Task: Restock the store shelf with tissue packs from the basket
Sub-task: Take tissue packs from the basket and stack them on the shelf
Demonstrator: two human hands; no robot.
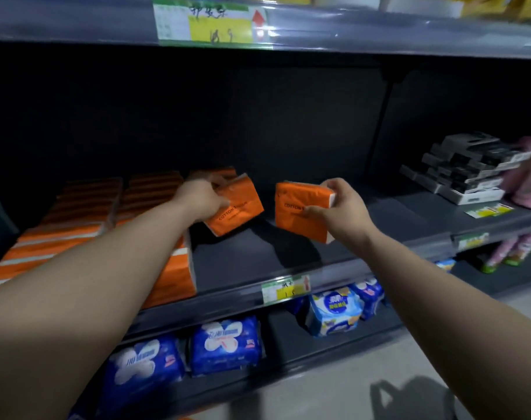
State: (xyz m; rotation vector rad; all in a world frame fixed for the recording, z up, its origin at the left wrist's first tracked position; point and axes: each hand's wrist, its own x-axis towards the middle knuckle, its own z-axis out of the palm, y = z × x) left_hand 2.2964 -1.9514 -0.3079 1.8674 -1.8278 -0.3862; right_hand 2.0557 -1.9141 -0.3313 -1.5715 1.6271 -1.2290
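Two orange tissue packs hang over the middle shelf [246, 259], one in each hand. The left hand [202, 200] grips the left pack [241, 207] at its upper left corner, fingers curled over the top edge. This pack is tilted and sits just right of the stacked orange packs [76, 225] that fill the shelf's left side. Whether its lower corner touches the board cannot be told. The right hand [343, 207] pinches the right pack [300, 212] by its right edge, thumb on the printed front and fingers over the top corner. The pack stands nearly upright above bare shelf board. A clear gap lies between the two packs. A price label [285, 287] sits on the shelf's front rail. Below it lie blue packs [225, 344], and black boxes [470, 169] are piled far to the right.
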